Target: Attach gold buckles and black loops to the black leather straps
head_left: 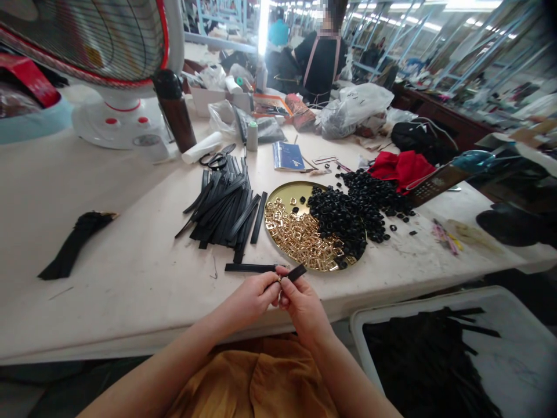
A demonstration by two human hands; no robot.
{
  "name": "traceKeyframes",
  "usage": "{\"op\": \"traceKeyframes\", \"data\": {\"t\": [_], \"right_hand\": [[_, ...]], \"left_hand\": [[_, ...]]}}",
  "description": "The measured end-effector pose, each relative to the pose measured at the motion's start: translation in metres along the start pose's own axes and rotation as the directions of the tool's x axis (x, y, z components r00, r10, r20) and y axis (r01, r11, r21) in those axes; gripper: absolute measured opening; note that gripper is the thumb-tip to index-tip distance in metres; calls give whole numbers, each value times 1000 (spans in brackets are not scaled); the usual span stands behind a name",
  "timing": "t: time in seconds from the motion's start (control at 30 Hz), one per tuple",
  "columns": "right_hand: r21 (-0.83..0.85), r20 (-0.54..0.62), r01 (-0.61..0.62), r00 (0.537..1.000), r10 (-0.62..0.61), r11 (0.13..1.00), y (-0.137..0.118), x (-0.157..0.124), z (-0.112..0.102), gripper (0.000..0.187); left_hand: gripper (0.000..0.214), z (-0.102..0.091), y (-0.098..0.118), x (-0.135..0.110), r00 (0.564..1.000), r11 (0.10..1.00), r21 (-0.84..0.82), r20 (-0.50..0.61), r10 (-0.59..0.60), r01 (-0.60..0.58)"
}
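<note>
My left hand (262, 290) and my right hand (301, 299) meet at the table's front edge, both closed on a short black strap (297, 272). A speck of gold shows between the fingertips, perhaps a buckle, but the fingers hide most of it. Just beyond them a second black strap (250, 267) lies flat. A round gold tray (278, 193) holds many small gold buckles (300, 238) and part of a heap of black rings (343, 215), which spills onto the table at right. Left of the tray is a loose pile of black straps (224, 203).
A bundle of black straps (78, 244) lies at left. Scissors (217, 157), a blue booklet (288, 157) and a red cloth (402, 168) sit further back. A fan (108, 116) and a dark bottle (176, 116) stand back left. A white bin (513, 348) of black strips is at lower right. A person (322, 64) stands beyond.
</note>
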State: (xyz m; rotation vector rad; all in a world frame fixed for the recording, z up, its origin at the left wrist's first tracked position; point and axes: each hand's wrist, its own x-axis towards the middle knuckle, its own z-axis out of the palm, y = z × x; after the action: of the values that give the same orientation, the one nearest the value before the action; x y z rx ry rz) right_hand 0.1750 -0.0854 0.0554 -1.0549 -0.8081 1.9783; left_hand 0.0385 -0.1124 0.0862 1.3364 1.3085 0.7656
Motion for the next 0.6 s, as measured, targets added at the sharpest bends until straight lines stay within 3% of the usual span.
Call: {"op": "traceKeyframes", "data": {"t": [0.13,0.3,0.43,0.6], "right_hand": [[-190,-70,144,985,-160,971,6,-4,2,31],[-216,-81,185,975,-206,959,7,-3,-2,27],[-114,-74,142,986,-151,983,5,1,-4,23],[45,4,-2,1000,2,999,1,6,-4,24]], "left_hand": [[20,5,-2,1,997,974,-218,46,-58,67],[29,6,-10,2,992,954,-274,7,-123,120],[22,8,-13,4,987,956,-249,-7,-161,154],[17,7,-14,5,980,959,-210,-20,-198,190]]}}
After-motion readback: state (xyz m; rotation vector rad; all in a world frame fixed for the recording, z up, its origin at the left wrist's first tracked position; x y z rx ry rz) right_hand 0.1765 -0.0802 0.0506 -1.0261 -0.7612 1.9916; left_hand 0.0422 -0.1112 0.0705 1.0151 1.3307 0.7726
